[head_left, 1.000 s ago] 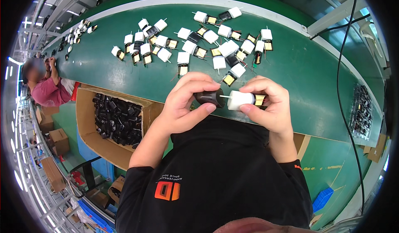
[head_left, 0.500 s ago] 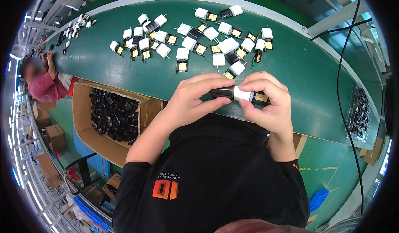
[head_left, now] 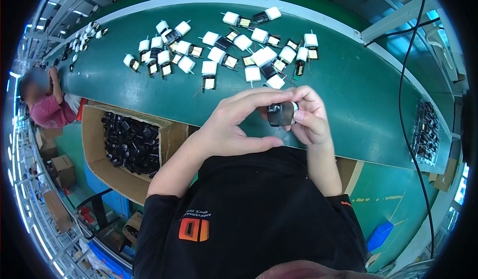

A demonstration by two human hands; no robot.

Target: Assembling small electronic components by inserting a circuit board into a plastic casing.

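In front of my body, over the green table's near edge, my right hand (head_left: pixel 311 117) grips a small device (head_left: pixel 281 114). Its smoky dark, see-through end is turned toward me, and a sliver of white body shows by my thumb; the rest is hidden in the fingers. My left hand (head_left: pixel 239 122) curves around the device's left side with thumb and fingers spread. Its index finger reaches over behind the dark end; whether it touches cannot be told. Beyond my hands lie several similar white units (head_left: pixel 209 68) with black and yellowish ends and thin wires.
A cardboard box (head_left: pixel 94 157) of black parts stands left, against the green table (head_left: pixel 358 110). A clear bag (head_left: pixel 427 134) of dark parts lies at the right end. A black cable (head_left: pixel 404 100) hangs at right. Another person (head_left: pixel 50 105) sits far left.
My left thumb and fingers have come off the dark end and opened. The right hand has turned the device, so its dark end now faces me. The view has shifted slightly.
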